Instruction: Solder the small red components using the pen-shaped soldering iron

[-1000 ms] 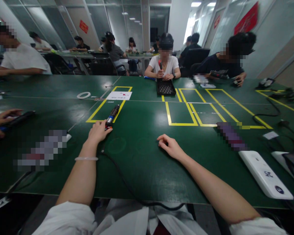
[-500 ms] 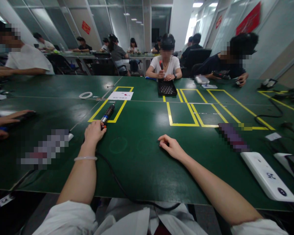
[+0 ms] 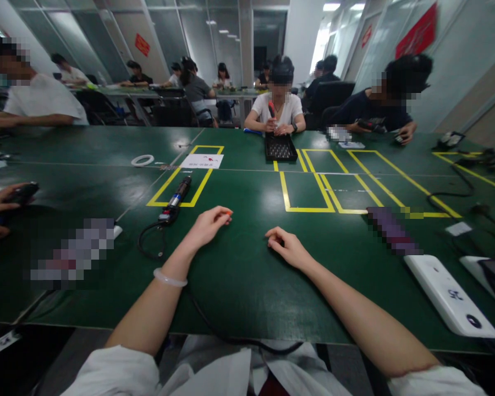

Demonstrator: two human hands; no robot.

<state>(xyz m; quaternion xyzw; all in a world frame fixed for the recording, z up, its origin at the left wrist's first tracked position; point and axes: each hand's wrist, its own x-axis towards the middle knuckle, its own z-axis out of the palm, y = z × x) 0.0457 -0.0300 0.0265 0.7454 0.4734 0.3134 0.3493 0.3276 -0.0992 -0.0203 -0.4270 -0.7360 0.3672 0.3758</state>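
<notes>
My left hand (image 3: 212,224), with a pale bracelet at the wrist, is over the green table, its fingertips pinched on a small orange piece (image 3: 230,213) too small to name. Beyond and left of it lies a black, silver and blue pen-shaped power tool (image 3: 178,197), which looks like an electric screwdriver. Its black cord (image 3: 142,242) loops on the table beside my left forearm. My right hand (image 3: 287,246) rests on the table with loosely curled fingers, and nothing shows in them. Bare tabletop separates the two hands.
Yellow tape outlines (image 3: 309,209) mark the green table. A white card (image 3: 202,160) lies behind the tool, and a white ring (image 3: 142,160) left of it. White power strip (image 3: 451,297) at right. Across the table a person works over a black tray (image 3: 280,148); other people sit at both sides.
My left hand has come away from the power tool and moved right, carrying the small orange piece. The tool now lies free on the table. My right hand has stayed in place.
</notes>
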